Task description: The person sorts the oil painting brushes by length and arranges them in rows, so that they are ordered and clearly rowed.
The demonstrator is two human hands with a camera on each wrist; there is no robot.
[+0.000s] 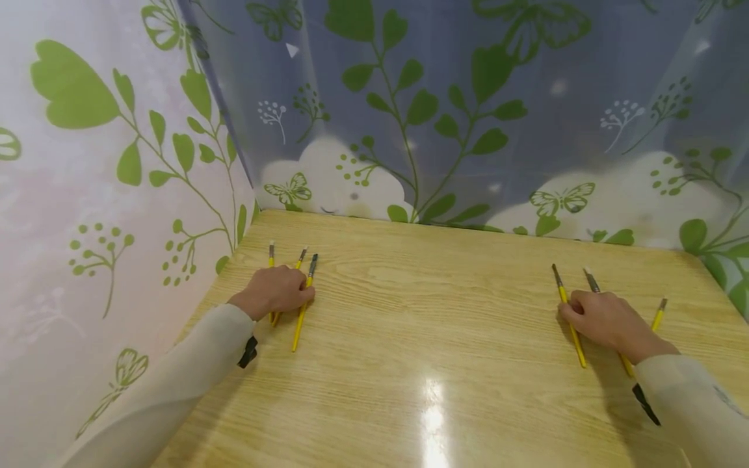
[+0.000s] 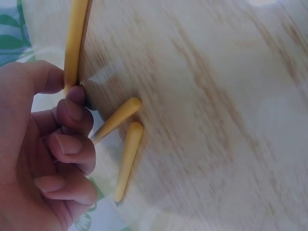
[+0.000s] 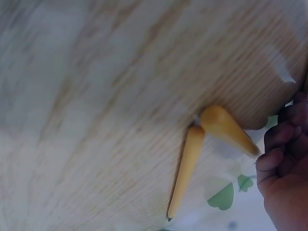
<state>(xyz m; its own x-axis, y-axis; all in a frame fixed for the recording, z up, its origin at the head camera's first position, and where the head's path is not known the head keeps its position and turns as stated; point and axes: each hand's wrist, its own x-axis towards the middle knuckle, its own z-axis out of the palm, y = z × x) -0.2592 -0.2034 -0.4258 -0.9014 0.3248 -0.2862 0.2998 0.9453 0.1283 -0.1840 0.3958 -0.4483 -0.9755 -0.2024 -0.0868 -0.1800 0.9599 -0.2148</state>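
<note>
"Left hand [image 1: 275, 290]: how is it entered?"

"Fingers curled. One dark-tipped brush [image 1: 301, 318], yellow-handled, is pinched between thumb and fingers. A second brush [image 1: 301, 257] and an outermost brush [image 1: 272, 253] are partly covered by the hand, left of the pinched one; their handle ends are seen just beside the fingers."

"And the right hand [image 1: 605, 318]?"

"Fingers likewise curled. One slim brush [image 1: 577, 343], yellow-handled, is grasped by thumb and fingers. A pale-tipped brush [image 1: 593, 281] is passed over by the hand, its tip showing beyond the fingers. A far-right brush [image 1: 659, 314] is placed right of the fingers, near the wrist."

"Support?"

"All six are carried by a wood-grain bench [image 1: 409, 312], beneath both sets of fingers."
</note>
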